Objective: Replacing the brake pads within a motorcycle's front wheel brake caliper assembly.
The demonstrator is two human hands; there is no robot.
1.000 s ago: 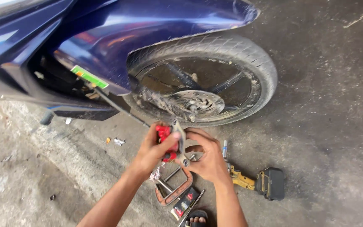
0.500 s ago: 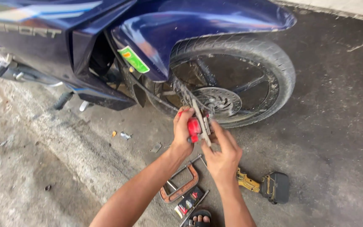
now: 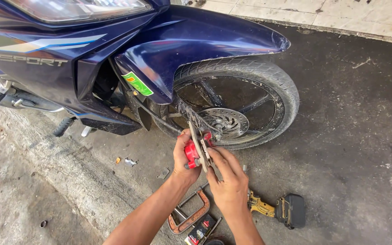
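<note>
Hands clamp together on what I hold: left hand (image 3: 183,164) and right hand (image 3: 227,183) gripping the red brake caliper (image 3: 197,149), long axis near upright, top tilted toward the front wheel (image 3: 237,102).

The red brake caliper (image 3: 191,152) sits between the left hand (image 3: 182,161) and right hand (image 3: 227,181), just before the spoked front wheel (image 3: 237,104). The rusty C-clamp (image 3: 190,213) lies below the hands; the yellow-and-black cordless drill (image 3: 277,209) lies to its right.

We are at a roadside motorcycle repair spot, working low on the stained concrete floor (image 3: 350,136). A blue motorbike (image 3: 114,59) stands with its front wheel (image 3: 250,104) before us, while a rusty clamp (image 3: 191,215) and a cordless driver (image 3: 280,209) lie on the ground.
</note>
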